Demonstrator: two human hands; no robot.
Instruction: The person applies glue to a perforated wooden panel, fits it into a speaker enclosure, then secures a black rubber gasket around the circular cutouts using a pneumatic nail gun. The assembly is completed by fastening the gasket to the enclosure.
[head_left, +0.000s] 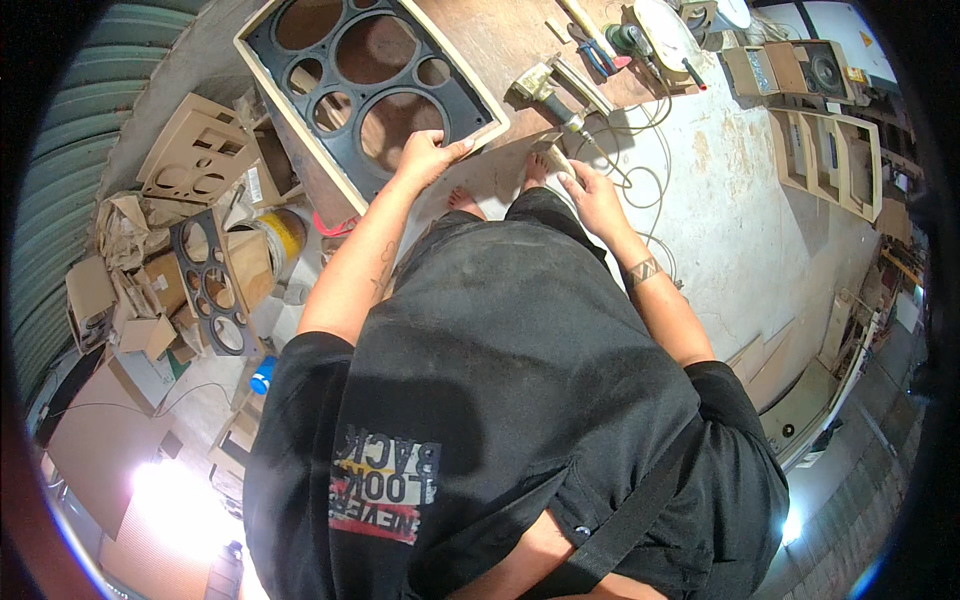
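A speaker cabinet (375,125) with a black front panel, several round cutouts and a pale wooden rim lies on the brown workbench at the upper left. My left hand (430,160) is closed on its near edge, with the fingers beside the lowest large cutout and the thumb along the rim. My right hand (596,200), lower and to the right, grips a small flat block (553,150) that looks like wood. The block is held above the floor, apart from the cabinet. The fingers under it are partly hidden.
On the bench (490,40) lie an air-powered nail gun (545,95), pliers (600,57) and a green power tool (628,40). A thin hose (655,190) loops across the floor. More cut panels (205,285) and cardboard lean at left, near a yellow bucket (285,240). A wooden frame (825,160) stands at right.
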